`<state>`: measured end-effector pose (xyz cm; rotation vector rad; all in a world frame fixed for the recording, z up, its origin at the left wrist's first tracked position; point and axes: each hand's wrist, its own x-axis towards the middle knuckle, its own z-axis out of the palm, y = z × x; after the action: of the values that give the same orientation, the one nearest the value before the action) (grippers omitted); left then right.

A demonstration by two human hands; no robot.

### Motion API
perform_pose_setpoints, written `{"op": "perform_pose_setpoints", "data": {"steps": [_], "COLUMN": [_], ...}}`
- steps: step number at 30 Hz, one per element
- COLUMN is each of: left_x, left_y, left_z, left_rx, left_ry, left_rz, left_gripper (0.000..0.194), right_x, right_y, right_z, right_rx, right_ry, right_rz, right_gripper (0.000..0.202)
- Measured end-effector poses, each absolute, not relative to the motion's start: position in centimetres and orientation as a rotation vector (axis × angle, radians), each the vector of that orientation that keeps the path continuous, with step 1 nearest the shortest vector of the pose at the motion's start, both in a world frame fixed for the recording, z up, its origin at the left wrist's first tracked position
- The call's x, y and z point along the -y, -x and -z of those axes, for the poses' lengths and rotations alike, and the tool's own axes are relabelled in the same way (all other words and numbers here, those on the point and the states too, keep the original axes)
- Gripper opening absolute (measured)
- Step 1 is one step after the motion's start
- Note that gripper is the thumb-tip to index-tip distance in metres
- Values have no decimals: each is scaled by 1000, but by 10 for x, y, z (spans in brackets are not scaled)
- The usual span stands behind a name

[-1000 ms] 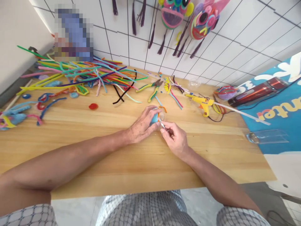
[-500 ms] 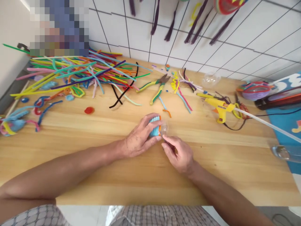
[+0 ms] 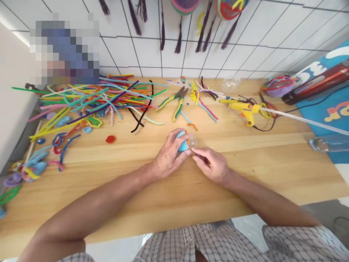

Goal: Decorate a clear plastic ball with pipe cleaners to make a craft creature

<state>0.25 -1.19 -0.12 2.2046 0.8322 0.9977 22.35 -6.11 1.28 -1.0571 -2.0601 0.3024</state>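
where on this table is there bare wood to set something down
Bare table lies between the red disc and left forearm, and between the yellow glue gun and right forearm. Crowded: the back left with pipe cleaners, and around the pliers.

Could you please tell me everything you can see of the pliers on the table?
The pliers have dark, metallic-looking jaws and yellow-and-green handles that look rubbery or plastic. They lie flat on the wooden table, handles spread and jaws slightly apart, with the tips towards the tiled wall. A curly yellow piece lies beside them. A light blue strip starts near one handle; whether they touch is unclear. Neither the left hand nor the right hand touches them.
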Motion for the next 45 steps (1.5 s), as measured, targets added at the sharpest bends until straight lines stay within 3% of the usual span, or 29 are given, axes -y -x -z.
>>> {"op": "perform_pose_setpoints", "data": {"steps": [23, 34, 45], "left_x": [6, 8, 12], "left_y": [-6, -8, -11], "left_z": [5, 6, 6], "left_rx": [-917, -936, -998], "left_ry": [-2219, -2316, -2315], "left_rz": [-980, -1011, -997], "left_gripper": [51, 61, 56], "right_x": [51, 45, 48], "right_y": [-221, -222, -222], "right_z": [-4, 4, 4], "right_rx": [1997, 1942, 1907], "right_ry": [1016, 907, 986], "right_rz": [-210, -336, -399], "right_gripper": [26, 27, 24]}}
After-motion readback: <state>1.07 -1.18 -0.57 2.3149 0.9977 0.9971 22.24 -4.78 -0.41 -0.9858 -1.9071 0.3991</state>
